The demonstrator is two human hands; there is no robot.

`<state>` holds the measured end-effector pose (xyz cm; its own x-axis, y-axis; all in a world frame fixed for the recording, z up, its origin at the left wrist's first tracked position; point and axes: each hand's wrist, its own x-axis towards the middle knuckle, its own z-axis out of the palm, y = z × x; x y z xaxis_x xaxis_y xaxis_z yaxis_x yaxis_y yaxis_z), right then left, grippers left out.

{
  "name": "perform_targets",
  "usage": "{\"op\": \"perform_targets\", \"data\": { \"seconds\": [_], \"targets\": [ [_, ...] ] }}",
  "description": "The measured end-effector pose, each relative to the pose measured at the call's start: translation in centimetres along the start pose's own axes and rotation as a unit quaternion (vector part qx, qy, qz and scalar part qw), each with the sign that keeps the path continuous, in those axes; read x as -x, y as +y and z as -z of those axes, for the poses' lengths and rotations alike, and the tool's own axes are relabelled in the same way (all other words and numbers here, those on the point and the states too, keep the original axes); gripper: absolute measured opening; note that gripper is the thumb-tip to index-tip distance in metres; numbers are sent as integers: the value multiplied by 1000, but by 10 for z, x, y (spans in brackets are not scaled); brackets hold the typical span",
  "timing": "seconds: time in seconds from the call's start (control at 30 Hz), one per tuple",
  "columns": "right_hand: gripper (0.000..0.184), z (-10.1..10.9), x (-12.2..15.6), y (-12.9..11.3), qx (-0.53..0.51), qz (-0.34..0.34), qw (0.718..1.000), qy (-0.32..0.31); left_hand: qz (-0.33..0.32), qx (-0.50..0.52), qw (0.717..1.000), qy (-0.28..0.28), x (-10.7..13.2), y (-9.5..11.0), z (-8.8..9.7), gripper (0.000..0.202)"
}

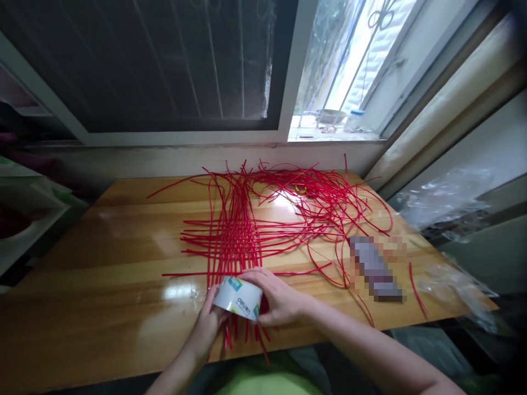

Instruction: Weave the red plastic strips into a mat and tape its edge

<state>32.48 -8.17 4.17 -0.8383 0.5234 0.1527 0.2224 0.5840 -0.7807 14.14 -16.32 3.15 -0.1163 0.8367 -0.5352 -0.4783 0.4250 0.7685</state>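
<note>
A wide roll of tape (237,298) with a white printed wrapper or core is held just above the near strands of a red woven mat (241,241). My right hand (274,296) curls round the roll's right side and top. On its left side, my left hand (214,310) grips the edge, its fingers partly hidden behind the roll. The mat's long red strands cross over and under each other in the middle, with loose ends spreading out on all sides. One separate crosswise strand (181,274) lies just beyond the roll.
A tangle of loose red strands (325,192) covers the table's back right, with a small yellow ring (300,189) among them. A blurred-out dark object (376,269) lies at right. Clear plastic bags (457,285) hang at the table's right edge. A window stands behind the wooden table (102,241).
</note>
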Motion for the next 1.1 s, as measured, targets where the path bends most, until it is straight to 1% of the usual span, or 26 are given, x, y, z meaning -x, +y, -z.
{"op": "perform_targets", "data": {
  "seconds": [0.07,0.13,0.17,0.23,0.3,0.33,0.37,0.47,0.53,0.6,0.63,0.7,0.73,0.77,0.8,0.83,0.9,1.0,1.1],
  "targets": [
    [77,-5,4,-7,-2,-5,1000,24,2,7,1000,8,2,2,-2,59],
    [69,-10,7,-10,7,-37,998,50,5,10,1000,6,6,9,-4,59],
    [65,-11,8,-10,12,-55,997,56,10,3,1000,-4,8,14,-5,59],
    [62,-10,8,-8,17,-82,995,52,19,-19,999,-40,11,27,-4,60],
    [61,-7,5,-7,21,-84,996,38,19,-36,997,-68,10,37,0,60],
    [61,-5,3,-8,28,-76,996,33,13,-42,997,-67,9,39,3,60],
    [61,-2,0,-10,36,-64,997,27,3,-50,997,-54,7,40,5,61],
    [64,4,-9,-19,54,-35,998,3,4,-63,998,3,0,28,11,56],
    [69,9,-15,-24,34,-31,999,-10,16,-14,1000,17,-2,16,11,48],
    [72,13,-19,-23,-27,-30,999,-23,12,57,998,24,-1,6,11,47],
    [68,14,-21,-20,-69,-32,997,-23,9,87,996,30,0,3,11,49],
    [49,13,-22,-8,-127,-52,991,3,19,128,990,51,1,1,12,52],
    [39,12,-22,-1,-125,-67,990,25,25,140,988,62,2,1,13,53],
    [31,9,-22,6,-102,-78,991,44,31,148,986,69,2,2,14,53],
    [28,6,-21,13,-66,-78,993,52,33,155,985,72,2,3,14,53],
    [26,2,-19,18,-27,-67,996,53,36,161,984,72,2,5,15,53],
    [28,-4,-16,26,30,-19,998,44,43,173,982,63,2,8,15,54],
    [35,-8,-12,29,66,47,996,34,55,186,980,44,3,11,13,57],
    [42,-8,-11,29,104,88,991,7,65,190,978,48,5,13,12,55]
  ]
}}
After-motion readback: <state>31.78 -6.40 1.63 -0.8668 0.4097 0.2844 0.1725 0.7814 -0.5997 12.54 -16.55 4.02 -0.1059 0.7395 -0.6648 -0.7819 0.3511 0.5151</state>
